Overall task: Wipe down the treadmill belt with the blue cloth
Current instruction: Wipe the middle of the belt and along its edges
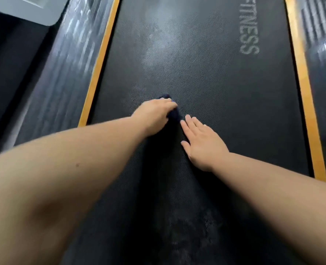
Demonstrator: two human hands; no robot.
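On the belt, blue cloth: bunched and dark, mostly hidden under the left hand; only a tuft past the knuckles and a fold beside the fingertips show, and its shape and full extent cannot be made out.
Cloth against grip: it sits beneath the palm and curled fingers, pressed to the belt, left of the belt's middle line and just beside the right hand's fingertips.
Left hand: back turned up, fingers bent down over the cloth and holding it; the forearm reaches in long from the lower left, its upper part cut off by the edge.
Right hand: laid flat, palm down on the belt, fingers straight and close together, holding nothing; forearm enters from the lower right.
Treadmill belt: black, finely textured, with pale hazy smears ahead of the hands and more near the bottom.
Lettering: grey, reads "FITNESS"; its start is cut off at the top.
Orange strips: one along each belt edge.
Side rails: dark, ribbed, blurred.
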